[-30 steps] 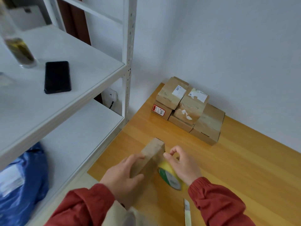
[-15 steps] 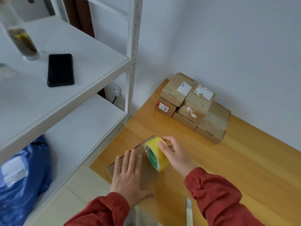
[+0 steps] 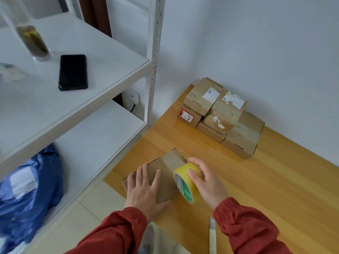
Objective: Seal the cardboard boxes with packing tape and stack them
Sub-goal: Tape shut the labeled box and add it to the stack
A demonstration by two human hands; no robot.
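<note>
Blue bag (image 3: 27,189): far left of the box, on the lower board of the shelf (image 3: 113,57); unchanged.
Phone (image 3: 73,72): left of and above the box, lying flat on the upper board near a glass bottle (image 3: 33,41).
Left hand (image 3: 145,189): still flat on the box's near end, fingers straight and spread. Its grip is open and only presses down.
Box (image 3: 168,173): lies flat on the table (image 3: 266,189), its left corner at the table's left edge. It has not moved in the last half second.
Tape roll (image 3: 185,186): on its rim at the box's right edge. Half a second ago it stood farther up the box top; it is now farther right and nearer the person.
Right hand (image 3: 207,182): just right of the box, grip curled loosely round the roll, thumb on the yellow band.
Pale strip (image 3: 212,233): right of the box, at the table's front edge.
Stack of boxes (image 3: 223,116): beyond and right of the box, by the wall, well apart.
Open room: bare wood between the box and the stack, and on to the right. The table ends directly left of the box.
</note>
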